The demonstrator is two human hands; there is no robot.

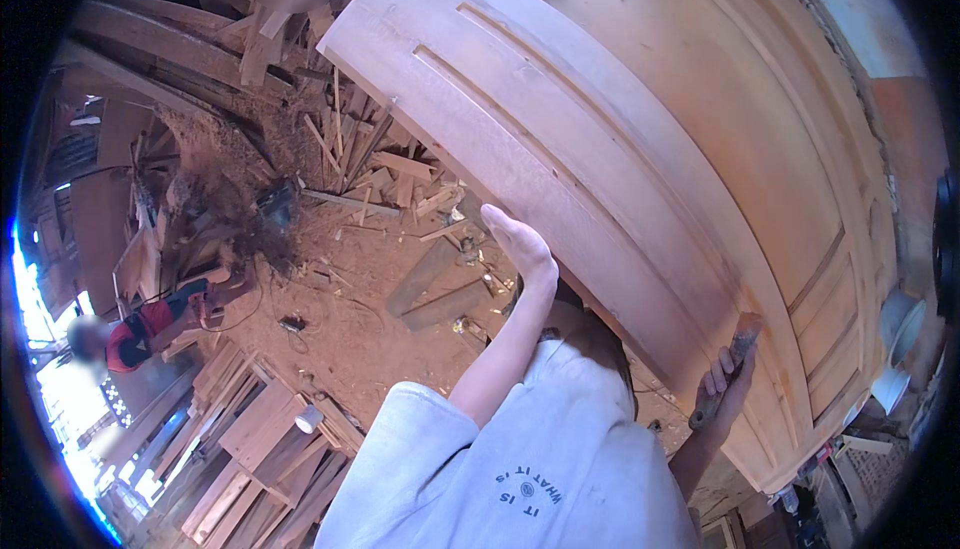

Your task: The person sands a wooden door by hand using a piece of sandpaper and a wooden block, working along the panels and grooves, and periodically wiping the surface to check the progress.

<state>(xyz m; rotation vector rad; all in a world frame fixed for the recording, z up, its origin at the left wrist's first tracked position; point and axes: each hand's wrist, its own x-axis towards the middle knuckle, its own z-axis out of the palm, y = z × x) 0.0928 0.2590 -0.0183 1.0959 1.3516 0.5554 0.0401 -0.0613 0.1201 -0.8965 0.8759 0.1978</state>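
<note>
A large pale wooden door (pixel 590 179), with long grooves and recessed orange-brown panels (pixel 690 69), lies across the upper right in front of me. My right hand (pixel 728 384) is closed around a paintbrush (pixel 746 331), whose brown tip rests on or just over the door's near right part. The wood about the brush looks darker and redder than the rest. At the door's near edge is my left hand (pixel 520 246), with its fingers stretched out and nothing in it. Whether that palm touches the edge I cannot tell.
Wood offcuts (pixel 405 174) and sawdust litter the floor (pixel 340 299) left of the door. Stacked boards (pixel 265 429) stand at the lower left. Farther left a person (pixel 140 339) in red and black bends near a tool. White bowl-like containers (pixel 900 324) sit past the door's right end.
</note>
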